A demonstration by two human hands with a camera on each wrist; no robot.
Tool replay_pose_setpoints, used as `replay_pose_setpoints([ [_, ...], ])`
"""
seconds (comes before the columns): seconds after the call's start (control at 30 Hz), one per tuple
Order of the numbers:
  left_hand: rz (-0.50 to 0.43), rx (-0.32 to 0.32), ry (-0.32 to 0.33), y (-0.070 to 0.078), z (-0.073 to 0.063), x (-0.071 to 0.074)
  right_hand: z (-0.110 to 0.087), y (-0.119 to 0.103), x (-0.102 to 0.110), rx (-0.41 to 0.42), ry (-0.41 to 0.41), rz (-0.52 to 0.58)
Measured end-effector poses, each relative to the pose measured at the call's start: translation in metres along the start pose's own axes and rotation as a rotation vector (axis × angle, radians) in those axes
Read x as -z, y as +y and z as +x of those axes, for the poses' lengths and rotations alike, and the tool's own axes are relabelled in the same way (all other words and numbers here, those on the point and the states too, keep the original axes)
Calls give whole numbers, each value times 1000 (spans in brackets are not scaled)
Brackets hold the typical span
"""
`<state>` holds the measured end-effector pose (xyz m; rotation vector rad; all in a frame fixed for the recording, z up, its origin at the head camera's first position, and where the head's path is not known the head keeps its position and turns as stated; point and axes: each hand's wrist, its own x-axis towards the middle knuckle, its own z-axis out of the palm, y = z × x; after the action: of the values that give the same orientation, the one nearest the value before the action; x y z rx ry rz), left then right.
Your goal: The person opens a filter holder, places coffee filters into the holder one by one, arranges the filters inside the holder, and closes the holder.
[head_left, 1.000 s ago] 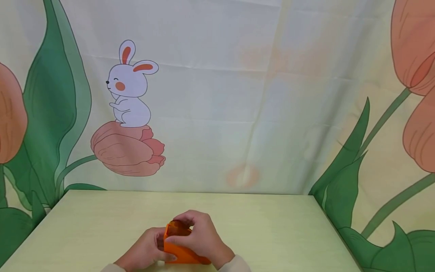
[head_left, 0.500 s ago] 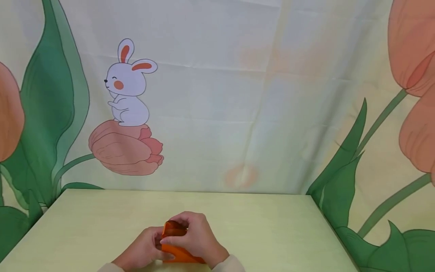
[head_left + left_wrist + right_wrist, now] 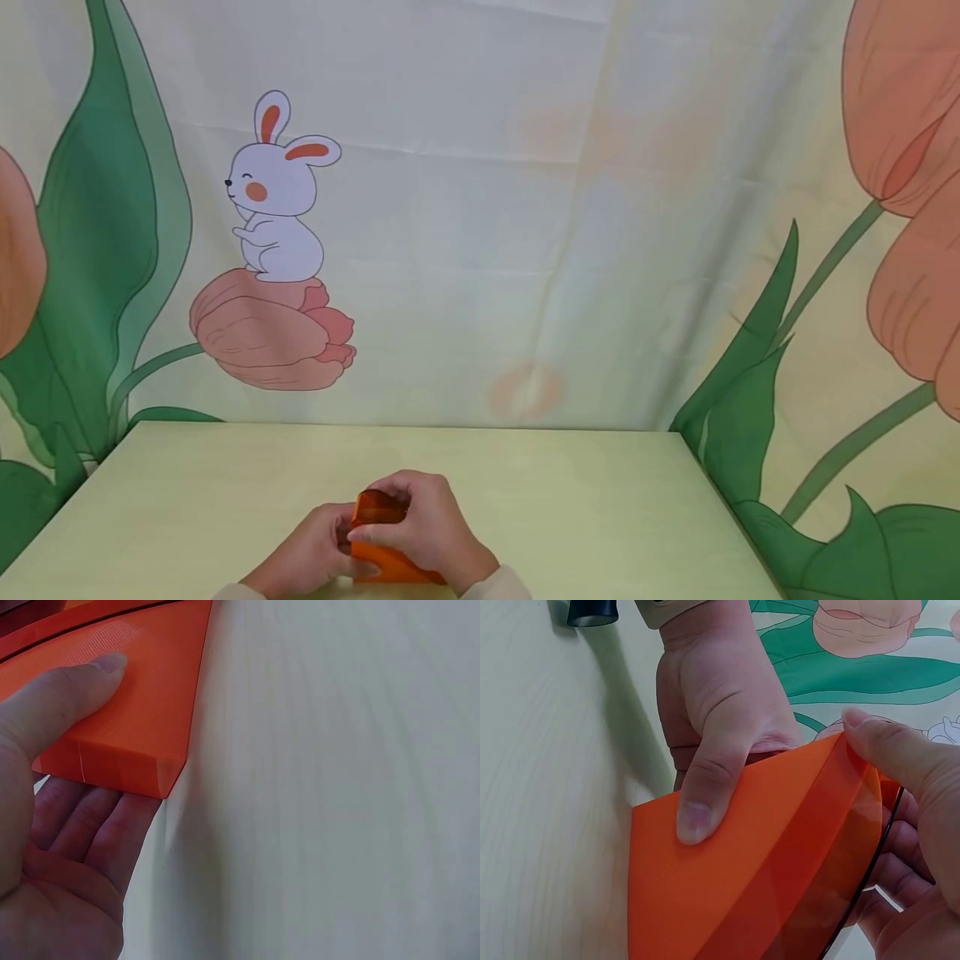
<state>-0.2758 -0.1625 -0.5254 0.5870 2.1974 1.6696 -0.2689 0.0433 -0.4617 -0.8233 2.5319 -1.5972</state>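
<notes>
An orange plastic box (image 3: pixel 393 567) with a sloping top edge stands at the front of the table. Above that slope shows a see-through amber part (image 3: pixel 379 508), dark along its rim in the right wrist view. My left hand (image 3: pixel 315 546) grips the box's left end, thumb flat on the textured face (image 3: pixel 150 697) and fingers around the far side. From above, my right hand (image 3: pixel 435 521) holds the upper edge, its thumb (image 3: pixel 877 739) at the top corner and its fingers (image 3: pixel 900 870) curled behind the amber part. The right hand hides much of the slope.
The pale wooden table (image 3: pixel 585 508) stretches beyond and beside the hands. A cloth backdrop (image 3: pixel 450 250) printed with tulips and a rabbit hangs behind it. A dark cylindrical thing (image 3: pixel 592 611) shows at the top of the right wrist view.
The box and both hands have shifted slightly left in the head view, along with the backdrop. Slightly less of the amber part shows, and both hands keep their grip.
</notes>
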Motion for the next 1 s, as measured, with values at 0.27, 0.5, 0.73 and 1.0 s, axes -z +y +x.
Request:
replay_pose_setpoints([
  [0.27,25,1,8,-2,2,0,0,-2,1,-11,-7,-8],
  [0.5,21,-3,7,-2,1,0,1,-1,1,-11,-8,-8],
  [0.73,28,-12,0,-2,1,4,3,2,-2,-7,1,24],
  [1.0,108,-28,-15,4,1,2,0,7,-3,25,19,38],
])
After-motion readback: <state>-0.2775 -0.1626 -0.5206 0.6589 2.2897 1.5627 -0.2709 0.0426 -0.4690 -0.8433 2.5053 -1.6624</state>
